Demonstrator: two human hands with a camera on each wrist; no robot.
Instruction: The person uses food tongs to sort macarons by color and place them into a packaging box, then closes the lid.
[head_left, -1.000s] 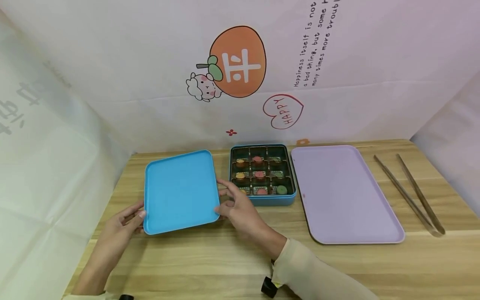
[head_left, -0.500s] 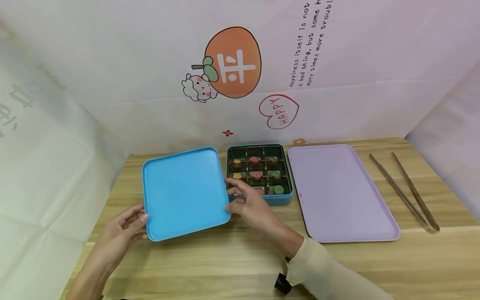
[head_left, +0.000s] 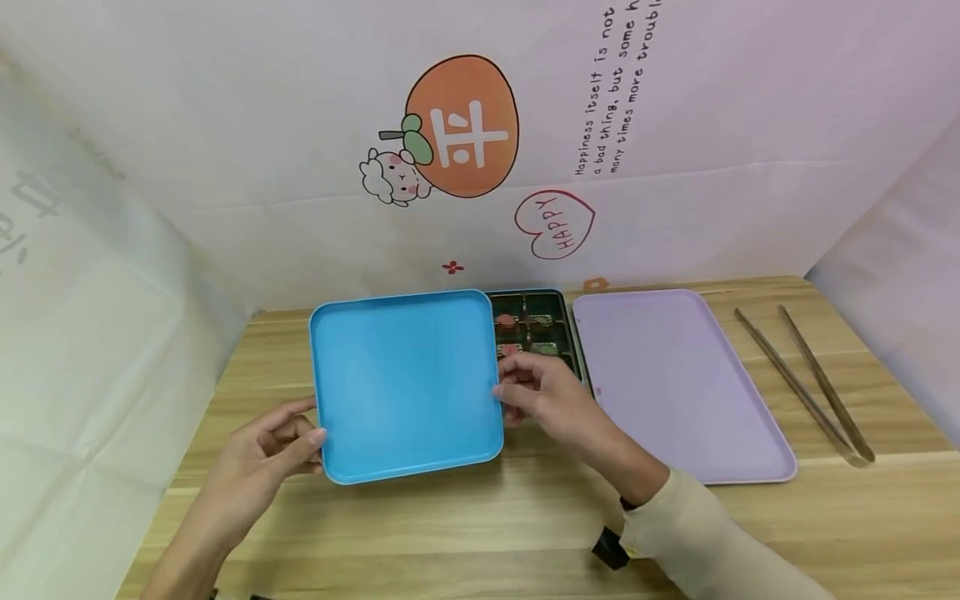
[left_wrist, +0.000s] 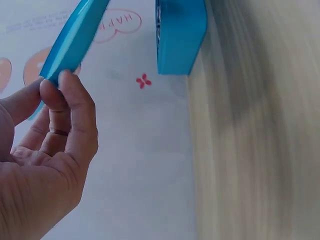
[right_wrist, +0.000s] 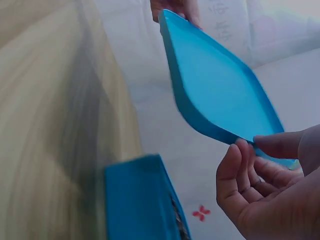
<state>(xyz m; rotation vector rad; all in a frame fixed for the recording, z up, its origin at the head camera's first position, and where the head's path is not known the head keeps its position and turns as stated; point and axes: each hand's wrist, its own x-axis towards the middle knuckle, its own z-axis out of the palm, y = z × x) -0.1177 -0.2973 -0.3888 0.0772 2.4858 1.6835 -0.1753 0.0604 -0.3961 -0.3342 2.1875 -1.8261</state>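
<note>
A flat blue lid (head_left: 405, 383) is held in the air between both hands, over the left part of the blue tin box (head_left: 547, 333). My left hand (head_left: 288, 442) pinches the lid's left edge (left_wrist: 70, 42) with thumb and fingers. On the lid's right edge (right_wrist: 225, 135) my right hand (head_left: 536, 392) holds with its fingertips. The box has dark compartments with small round coloured sweets (head_left: 508, 321); its left columns are hidden by the lid. The box's blue side wall (right_wrist: 135, 200) shows in the right wrist view.
A lilac tray (head_left: 675, 383) lies right of the box. Long metal tongs (head_left: 810, 383) rest near the table's right edge. The wooden table (head_left: 465, 533) is backed by a white printed sheet (head_left: 480, 125) on three sides.
Both hands have carried the blue lid to the right, from beside the box to partly above it. It now hides the box's left columns.
</note>
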